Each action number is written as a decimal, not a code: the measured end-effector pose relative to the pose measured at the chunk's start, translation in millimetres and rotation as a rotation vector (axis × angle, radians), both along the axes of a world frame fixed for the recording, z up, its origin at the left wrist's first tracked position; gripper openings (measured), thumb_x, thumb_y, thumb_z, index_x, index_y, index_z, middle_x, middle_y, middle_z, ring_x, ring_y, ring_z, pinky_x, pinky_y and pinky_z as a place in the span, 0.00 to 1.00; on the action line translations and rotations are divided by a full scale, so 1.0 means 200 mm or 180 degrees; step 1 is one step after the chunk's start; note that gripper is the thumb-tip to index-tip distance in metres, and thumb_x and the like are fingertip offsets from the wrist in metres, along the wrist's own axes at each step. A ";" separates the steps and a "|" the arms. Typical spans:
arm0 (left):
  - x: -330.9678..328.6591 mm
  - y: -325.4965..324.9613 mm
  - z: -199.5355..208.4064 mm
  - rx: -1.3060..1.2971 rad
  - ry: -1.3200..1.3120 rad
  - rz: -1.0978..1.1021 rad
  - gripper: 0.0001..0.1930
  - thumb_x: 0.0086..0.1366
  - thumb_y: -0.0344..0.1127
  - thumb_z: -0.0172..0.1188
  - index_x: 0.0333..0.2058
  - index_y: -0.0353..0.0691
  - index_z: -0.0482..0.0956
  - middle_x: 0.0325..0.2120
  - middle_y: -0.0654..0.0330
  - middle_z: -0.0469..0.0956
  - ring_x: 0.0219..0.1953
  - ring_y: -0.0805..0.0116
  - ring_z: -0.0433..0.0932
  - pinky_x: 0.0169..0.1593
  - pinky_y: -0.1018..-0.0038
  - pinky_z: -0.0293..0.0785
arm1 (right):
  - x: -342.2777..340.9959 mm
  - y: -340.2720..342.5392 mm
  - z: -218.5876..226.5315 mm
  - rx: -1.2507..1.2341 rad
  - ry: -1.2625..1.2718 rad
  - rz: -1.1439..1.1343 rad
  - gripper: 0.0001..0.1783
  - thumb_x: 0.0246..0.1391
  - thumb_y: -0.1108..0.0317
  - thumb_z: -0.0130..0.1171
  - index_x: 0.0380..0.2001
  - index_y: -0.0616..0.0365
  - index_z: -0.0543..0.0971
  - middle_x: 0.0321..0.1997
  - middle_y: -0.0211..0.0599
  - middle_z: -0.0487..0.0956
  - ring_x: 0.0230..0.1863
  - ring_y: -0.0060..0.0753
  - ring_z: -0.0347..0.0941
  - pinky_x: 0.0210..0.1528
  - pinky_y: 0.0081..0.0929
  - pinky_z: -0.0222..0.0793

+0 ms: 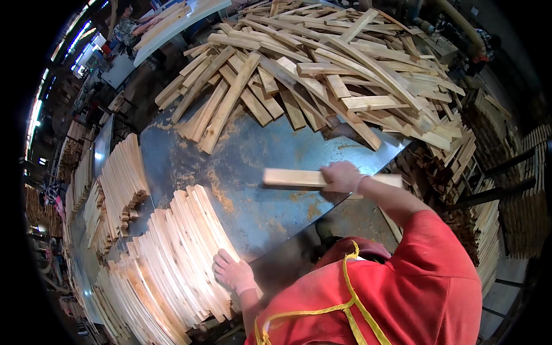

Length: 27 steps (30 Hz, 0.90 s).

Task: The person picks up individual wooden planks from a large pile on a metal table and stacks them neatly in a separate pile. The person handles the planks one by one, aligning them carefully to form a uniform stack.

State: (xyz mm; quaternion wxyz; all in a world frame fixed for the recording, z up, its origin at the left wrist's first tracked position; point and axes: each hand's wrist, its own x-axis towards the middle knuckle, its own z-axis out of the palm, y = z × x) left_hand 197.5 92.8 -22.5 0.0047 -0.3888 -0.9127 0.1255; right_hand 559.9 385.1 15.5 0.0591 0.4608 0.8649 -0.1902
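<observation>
My right hand (343, 176) is wrapped round a short wooden board (294, 177) above the near right edge of the metal table (253, 198). The board lies roughly level across the view, its ends sticking out on both sides of the hand. On the left, my left hand (234, 271) rests with fingers extended on the end of a row of pale wooden strips (172, 244). These strips stand packed side by side in a curved row on the table.
A large jumbled heap of boards (322, 63) covers the table's far side. More stacked strips (122, 172) stand at the left. Wood piles and dark metal bars (506, 190) flank the right. Another person (129, 27) works at a pale table (178, 23), far left.
</observation>
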 end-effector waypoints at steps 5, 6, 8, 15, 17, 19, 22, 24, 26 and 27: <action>0.18 0.24 0.09 0.1371 -0.1561 -0.0705 0.49 0.60 0.47 0.71 0.74 0.36 0.57 0.67 0.41 0.69 0.68 0.44 0.68 0.69 0.55 0.65 | -0.61 -0.14 0.03 -0.1539 0.1850 -0.1235 0.34 0.57 0.41 0.64 0.52 0.61 0.82 0.48 0.55 0.85 0.50 0.52 0.83 0.55 0.42 0.77; 0.27 0.30 0.10 0.1756 -0.2173 -0.0894 0.49 0.60 0.46 0.71 0.74 0.34 0.57 0.65 0.39 0.72 0.65 0.43 0.73 0.67 0.55 0.68 | -0.72 -0.22 0.04 -0.1485 0.2162 -0.1330 0.34 0.58 0.41 0.64 0.51 0.62 0.82 0.48 0.55 0.85 0.50 0.51 0.83 0.55 0.41 0.77; 0.39 0.45 0.17 0.1778 -0.3225 -0.0141 0.39 0.61 0.37 0.73 0.68 0.32 0.66 0.52 0.43 0.82 0.50 0.51 0.83 0.57 0.60 0.77 | -0.88 -0.33 0.03 -0.2723 0.3146 -0.0962 0.39 0.60 0.44 0.64 0.65 0.62 0.74 0.58 0.55 0.82 0.57 0.48 0.80 0.60 0.40 0.75; 0.33 0.38 0.22 0.1115 -0.1631 0.0070 0.33 0.63 0.43 0.65 0.64 0.37 0.68 0.58 0.41 0.76 0.60 0.46 0.76 0.63 0.57 0.73 | 0.10 0.42 0.36 0.0522 0.2696 -0.1213 0.43 0.55 0.55 0.73 0.70 0.59 0.71 0.65 0.51 0.78 0.65 0.47 0.76 0.66 0.40 0.73; 0.14 0.21 0.04 0.0464 -0.0360 -0.0207 0.41 0.62 0.47 0.69 0.69 0.38 0.62 0.69 0.47 0.65 0.70 0.48 0.64 0.72 0.57 0.63 | 0.49 0.78 0.43 0.1986 0.2524 -0.1171 0.39 0.54 0.56 0.73 0.68 0.56 0.74 0.59 0.53 0.83 0.61 0.54 0.79 0.67 0.44 0.72; 0.04 0.14 -0.05 -0.0113 0.0374 0.0149 0.50 0.59 0.50 0.72 0.74 0.42 0.54 0.74 0.53 0.58 0.74 0.49 0.56 0.75 0.55 0.56 | 0.88 1.10 0.52 0.1566 0.1827 -0.1748 0.45 0.51 0.48 0.75 0.68 0.57 0.73 0.60 0.55 0.81 0.63 0.57 0.76 0.65 0.45 0.73; 0.13 0.39 0.05 -0.0025 0.0284 -0.0102 0.51 0.60 0.48 0.72 0.76 0.43 0.55 0.74 0.50 0.59 0.75 0.47 0.57 0.76 0.54 0.55 | 1.29 1.50 0.50 0.0976 0.0973 -0.2445 0.52 0.53 0.43 0.73 0.74 0.59 0.66 0.69 0.55 0.76 0.67 0.54 0.74 0.69 0.42 0.69; 0.34 0.66 0.16 0.0321 -0.0141 -0.0649 0.48 0.60 0.47 0.72 0.75 0.42 0.59 0.73 0.48 0.61 0.74 0.47 0.59 0.75 0.54 0.57 | 1.50 1.72 0.37 0.0279 0.1305 -0.2722 0.53 0.54 0.43 0.73 0.74 0.60 0.64 0.71 0.56 0.73 0.68 0.52 0.74 0.71 0.40 0.68; 0.64 0.91 0.22 0.0912 -0.1369 -0.1105 0.45 0.60 0.45 0.72 0.73 0.38 0.64 0.71 0.45 0.64 0.71 0.44 0.65 0.74 0.55 0.61 | 1.45 1.79 0.34 -0.0025 0.1431 -0.2664 0.58 0.53 0.39 0.72 0.75 0.67 0.62 0.74 0.62 0.69 0.72 0.51 0.69 0.73 0.36 0.64; 0.81 1.04 0.26 0.1050 -0.2136 -0.1223 0.42 0.62 0.43 0.71 0.72 0.36 0.65 0.70 0.45 0.66 0.70 0.46 0.67 0.73 0.56 0.63 | 1.39 1.74 0.36 -0.0132 0.1345 -0.2535 0.54 0.52 0.39 0.71 0.71 0.67 0.66 0.70 0.61 0.73 0.69 0.52 0.72 0.71 0.38 0.66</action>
